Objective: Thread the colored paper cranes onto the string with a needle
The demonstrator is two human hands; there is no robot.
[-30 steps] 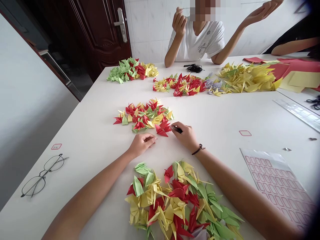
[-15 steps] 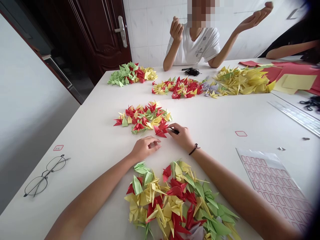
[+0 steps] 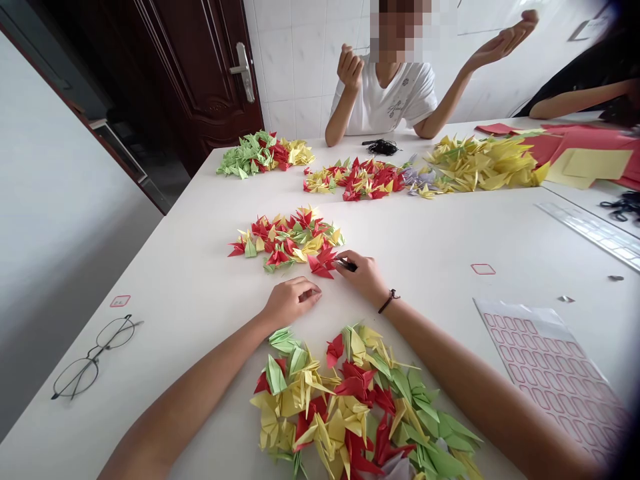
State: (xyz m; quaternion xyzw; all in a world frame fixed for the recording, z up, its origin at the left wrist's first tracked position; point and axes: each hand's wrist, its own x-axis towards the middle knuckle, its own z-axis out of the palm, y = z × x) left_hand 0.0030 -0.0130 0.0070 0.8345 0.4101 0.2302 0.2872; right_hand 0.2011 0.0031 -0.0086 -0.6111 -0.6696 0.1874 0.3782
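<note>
The right hand (image 3: 361,275) sits at the edge of a loose heap of folded paper cranes (image 3: 285,240), its fingertips (image 3: 344,260) pinching a small black item (image 3: 347,265), too small to make out, just beside a red crane (image 3: 321,264). The left hand (image 3: 290,301) rests on the white table (image 3: 175,320) near it, loosely curled with nothing visible in it, and the two hands are apart. A dark cord bracelet (image 3: 387,301) circles the right wrist. Closer to the person lies a larger heap of green, yellow and red cranes (image 3: 350,407), with a sheet of red-outlined labels (image 3: 550,373) to its right and wire-framed glasses (image 3: 95,357) well off to its left. Farther along the table are a green and yellow pile (image 3: 255,155), a red and yellow pile (image 3: 356,180) and a mostly yellow pile (image 3: 480,163), near a tangle of black thread (image 3: 381,147) and loose red and yellow paper sheets (image 3: 585,160). Across the table, a person in a white T-shirt (image 3: 385,97) has both hands raised, and a dark-sleeved person (image 3: 575,100) sits at the right corner, in front of a tiled wall (image 3: 290,67) and beside a dark wooden door (image 3: 200,80).
</note>
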